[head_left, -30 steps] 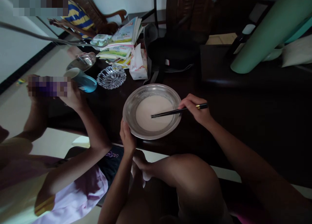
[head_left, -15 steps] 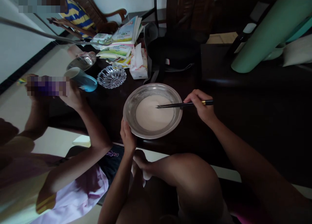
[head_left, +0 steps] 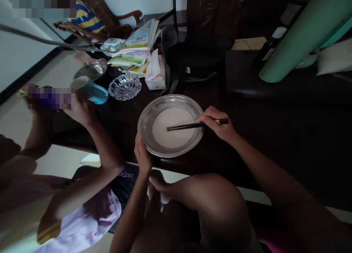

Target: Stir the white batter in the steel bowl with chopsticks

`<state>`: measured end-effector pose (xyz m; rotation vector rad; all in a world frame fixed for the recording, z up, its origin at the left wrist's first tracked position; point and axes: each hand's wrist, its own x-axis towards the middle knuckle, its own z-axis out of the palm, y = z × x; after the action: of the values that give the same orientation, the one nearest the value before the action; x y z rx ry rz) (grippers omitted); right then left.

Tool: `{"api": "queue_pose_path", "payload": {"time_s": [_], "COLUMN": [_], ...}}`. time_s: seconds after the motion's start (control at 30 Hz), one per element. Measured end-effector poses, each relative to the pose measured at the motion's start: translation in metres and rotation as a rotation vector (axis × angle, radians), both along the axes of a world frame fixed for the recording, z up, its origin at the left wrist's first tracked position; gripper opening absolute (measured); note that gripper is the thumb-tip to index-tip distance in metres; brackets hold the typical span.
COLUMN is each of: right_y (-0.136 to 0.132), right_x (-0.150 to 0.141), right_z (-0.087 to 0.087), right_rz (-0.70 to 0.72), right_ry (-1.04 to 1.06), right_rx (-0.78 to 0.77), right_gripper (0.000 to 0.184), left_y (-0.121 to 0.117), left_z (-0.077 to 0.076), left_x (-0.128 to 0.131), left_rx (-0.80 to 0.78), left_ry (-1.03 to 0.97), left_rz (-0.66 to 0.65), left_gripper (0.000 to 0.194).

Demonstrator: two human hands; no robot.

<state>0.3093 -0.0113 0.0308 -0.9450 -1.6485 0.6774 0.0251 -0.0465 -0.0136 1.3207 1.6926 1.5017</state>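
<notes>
A wide steel bowl (head_left: pixel 145 115) stands on the dark table, partly filled with smooth, off-white batter (head_left: pixel 176 135). My left hand (head_left: pixel 143 154) grips the bowl at its near left rim, thumb and fingers against the wall. Black chopsticks (head_left: pixel 187 126) with a gold band are held in my right hand (head_left: pixel 217 124) at the bowl's right edge. Their tips dip into the batter left of its centre. The fingers of my right hand are closed around the sticks.
Beyond the bowl are a glass dish (head_left: pixel 125 87), a blue mug (head_left: pixel 93 91), a tissue pack (head_left: pixel 155 75), stacked booklets (head_left: pixel 137 44) and a black bag (head_left: pixel 195 62). A green cylinder (head_left: pixel 291 44) leans at the right. A person (head_left: pixel 101 150) sits at my left; another (head_left: pixel 88 18) is farther back.
My right hand has moved left toward the bowl, carrying the chopsticks. Their tips have shifted left and nearer to me through the batter. My left hand stays on the rim.
</notes>
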Motion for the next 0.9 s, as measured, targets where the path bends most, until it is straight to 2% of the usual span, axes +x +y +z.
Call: {"api": "queue_pose_path", "payload": {"time_s": [0.07,0.17,0.23,0.33,0.4,0.5,0.57,0.67,0.73,0.83,0.9], "right_y": [0.0001,-0.0002,-0.0006,-0.0008,-0.0004,0.0000,0.0002,0.0008,0.0011,0.0011,0.0008], "right_x": [0.0005,0.0015,0.0007,-0.0008,-0.0001,0.0021,0.0022,0.0013,0.0018,0.0024,0.0015], "right_z": [0.0009,0.0017,0.0014,0.0004,0.0002,0.0002,-0.0003,-0.0010,-0.0007,-0.0001,-0.0002], "right_rz": [-0.034,-0.153,-0.111,0.020,-0.027,-0.153,-0.108,0.015,-0.020,-0.111,-0.057], "right_ry": [-0.024,0.103,0.109,-0.021,-0.033,0.100,0.104,-0.025,-0.009,0.116,0.083], "right_rx": [0.030,0.011,-0.013,0.013,0.032,-0.027,-0.058,0.008,0.051,0.012,-0.008], "right_gripper": [0.031,0.037,0.037,0.029,0.030,0.039,0.039,0.027,0.025,0.035,0.034], "left_y": [0.0002,0.0002,0.0002,-0.0001,-0.0001,-0.0001,-0.0001,-0.0004,-0.0006,-0.0002,0.0001], "left_z": [0.0011,0.0020,0.0022,0.0023,0.0023,0.0021,0.0017,0.0009,0.0003,0.0001,0.0006], "left_x": [0.0004,0.0009,0.0009,0.0007,0.0008,0.0012,0.0014,0.0011,0.0006,0.0003,0.0005], "left_rx": [0.007,0.014,0.011,-0.008,-0.015,-0.006,0.002,0.006,0.005,0.001,-0.004], "left_ry": [0.007,0.008,0.008,0.005,0.001,0.000,-0.004,-0.010,-0.006,-0.003,-0.005], "left_rz": [0.010,0.003,-0.001,0.013,0.020,0.015,0.004,0.000,0.009,0.010,0.008], "left_gripper": [0.059,0.061,0.062,0.061,0.059,0.056,0.056,0.058,0.059,0.060,0.061]}}
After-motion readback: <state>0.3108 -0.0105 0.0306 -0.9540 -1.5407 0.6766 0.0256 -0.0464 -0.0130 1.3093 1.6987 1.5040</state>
